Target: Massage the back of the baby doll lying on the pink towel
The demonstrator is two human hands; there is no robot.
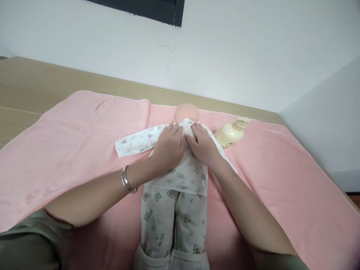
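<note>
A baby doll (186, 112) lies on a pink blanket, its round head at the far end and its legs toward me. It wears a white long-sleeved top (180, 180) and matching trousers (157, 225), both printed with small green animals. My left hand (169, 146) rests flat on the upper left of the top, fingers stretched toward the head. On the upper right of the top lies my right hand (204, 146), its fingers extended and the thumb apart. Both hands touch the cloth of the upper body and partly hide it. The left sleeve (135, 144) spreads out sideways.
A cream-coloured pump bottle (230, 134) lies tilted to the right of the doll. The pink blanket (92, 127) covers much of a wooden surface (56, 78). Behind it rises a white wall (225, 48) with a dark frame (152, 9).
</note>
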